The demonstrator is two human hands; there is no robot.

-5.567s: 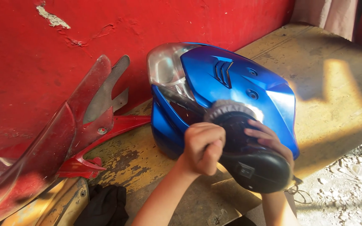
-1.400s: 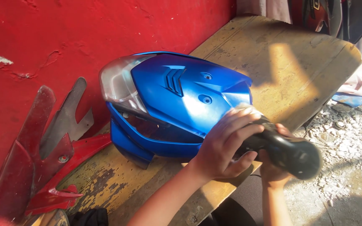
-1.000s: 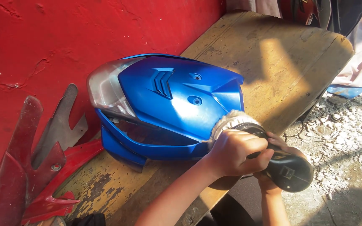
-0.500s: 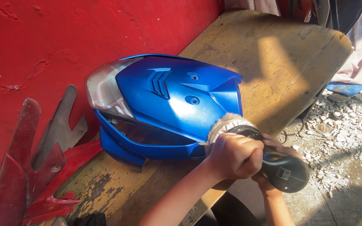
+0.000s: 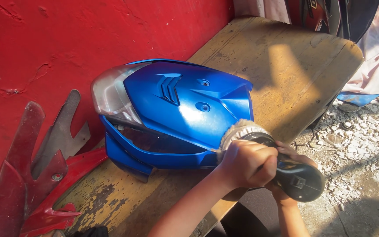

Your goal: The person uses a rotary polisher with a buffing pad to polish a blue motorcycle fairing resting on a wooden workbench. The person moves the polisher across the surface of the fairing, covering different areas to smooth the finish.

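A person is rubbing a blue cowl (image 5: 185,109) with a polisher (image 5: 281,169), and both hands are on the tool. The left hand (image 5: 246,162) is clenched tight around the front of the polisher, right behind the fluffy pad (image 5: 237,131). The right hand (image 5: 292,175) is mostly hidden under the black body of the tool; its fingers seem to be wrapped around the back end, grasping it. The cowl sits on the wooden counter (image 5: 294,66), close to the red wall (image 5: 66,35), with its clear lamp (image 5: 112,94) turned to the wall. The pad is pressed on the lower right edge of the cowl, touching the blue paint. A few seconds ago the tool was held flat, with its pad up, in front of the cowl. Then it went to the right side, and in the last second it has stayed at almost the same spot (just a tiny slide along the edge). So the work seems to be on this corner now, and the top of the cowl already looks shiny. Some red panels (image 5: 36,175) lean on the wall at the left, well apart from the hands. Gravel (image 5: 365,140) lies on the ground to the right of the counter, and some cloth (image 5: 373,74) hangs near its far end
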